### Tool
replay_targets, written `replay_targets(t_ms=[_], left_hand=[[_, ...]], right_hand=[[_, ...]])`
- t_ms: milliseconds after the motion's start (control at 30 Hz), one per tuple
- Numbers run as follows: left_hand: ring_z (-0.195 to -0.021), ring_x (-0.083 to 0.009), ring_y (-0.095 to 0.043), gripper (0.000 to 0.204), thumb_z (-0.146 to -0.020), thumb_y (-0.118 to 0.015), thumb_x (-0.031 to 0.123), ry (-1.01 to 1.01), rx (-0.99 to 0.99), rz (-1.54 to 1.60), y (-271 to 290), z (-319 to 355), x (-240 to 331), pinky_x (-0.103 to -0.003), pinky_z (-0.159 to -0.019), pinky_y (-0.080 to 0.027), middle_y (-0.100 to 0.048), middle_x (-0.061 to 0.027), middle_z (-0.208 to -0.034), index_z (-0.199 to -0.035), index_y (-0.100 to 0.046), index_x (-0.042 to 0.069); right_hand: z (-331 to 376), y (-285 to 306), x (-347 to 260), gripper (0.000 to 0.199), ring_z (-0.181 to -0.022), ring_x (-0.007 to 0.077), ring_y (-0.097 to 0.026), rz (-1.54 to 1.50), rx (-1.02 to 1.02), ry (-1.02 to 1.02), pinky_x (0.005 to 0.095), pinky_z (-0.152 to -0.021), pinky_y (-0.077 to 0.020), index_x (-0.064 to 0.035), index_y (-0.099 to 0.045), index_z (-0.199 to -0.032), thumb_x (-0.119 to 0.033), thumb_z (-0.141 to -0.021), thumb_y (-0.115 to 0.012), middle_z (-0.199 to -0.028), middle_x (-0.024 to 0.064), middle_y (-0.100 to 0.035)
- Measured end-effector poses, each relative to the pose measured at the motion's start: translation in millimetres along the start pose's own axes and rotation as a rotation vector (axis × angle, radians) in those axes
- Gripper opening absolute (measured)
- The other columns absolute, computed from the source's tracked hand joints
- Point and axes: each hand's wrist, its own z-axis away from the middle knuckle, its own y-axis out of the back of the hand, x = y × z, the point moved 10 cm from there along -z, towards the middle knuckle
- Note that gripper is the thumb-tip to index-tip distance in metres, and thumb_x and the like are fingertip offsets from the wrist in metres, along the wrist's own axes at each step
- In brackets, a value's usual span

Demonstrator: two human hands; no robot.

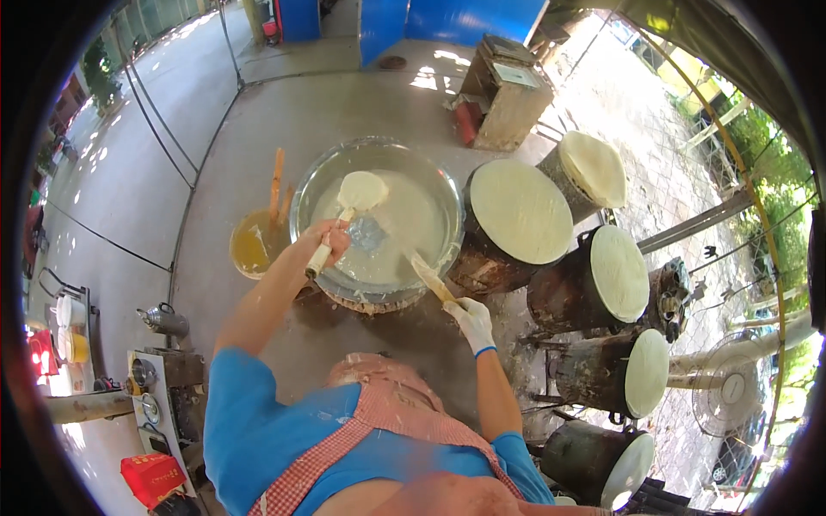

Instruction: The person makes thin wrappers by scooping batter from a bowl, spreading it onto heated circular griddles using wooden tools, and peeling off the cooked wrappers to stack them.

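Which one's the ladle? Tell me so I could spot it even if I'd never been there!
Find the big round basin of pale liquid in the middle. Over it, the person's bare left hand grips the ladle by its light-coloured handle. Its round, pale head sets it apart from the straight stick in the gloved right hand.

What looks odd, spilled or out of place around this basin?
One mismatch: the right hand, gripping the stick, wears a white glove, while the left hand, on the ladle, is bare. The drum beside the metal basin looks stained down its side. I can't make out a clear spill.
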Motion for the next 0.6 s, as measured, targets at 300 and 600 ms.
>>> replay_targets(t_ms=[300,600], left_hand=[[-0.036,-0.0077,-0.032,0.048,-0.099,-0.04,0.044,-0.001,-0.467,-0.509,-36.3,-24.2,-25.7,-0.021,-0.031,-0.029,-0.032,0.0031,-0.048,-0.065,-0.039,0.01],[-0.034,-0.0084,-0.027,0.041,-0.096,-0.048,0.031,-0.146,-0.141,-1.203,-113.7,-76.6,-178.5,-0.025,-0.028,-0.022,-0.03,0.0048,-0.05,-0.06,-0.037,0.013]], right_hand=[[-15.6,32.7,28.9,0.037,-0.056,0.0115,-0.057,-0.221,0.166,0.151,0.0262,-0.053,-0.0449,-0.0051,-0.068,-0.105,-0.035,-0.083,-0.065,-0.076,0.0042,-0.067],[114.9,155.5,137.7,0.031,-0.078,0.0135,-0.063,-0.344,0.497,0.166,0.0286,-0.072,-0.0483,-0.0037,-0.068,-0.101,-0.029,-0.085,-0.066,-0.084,0.01,-0.069]])
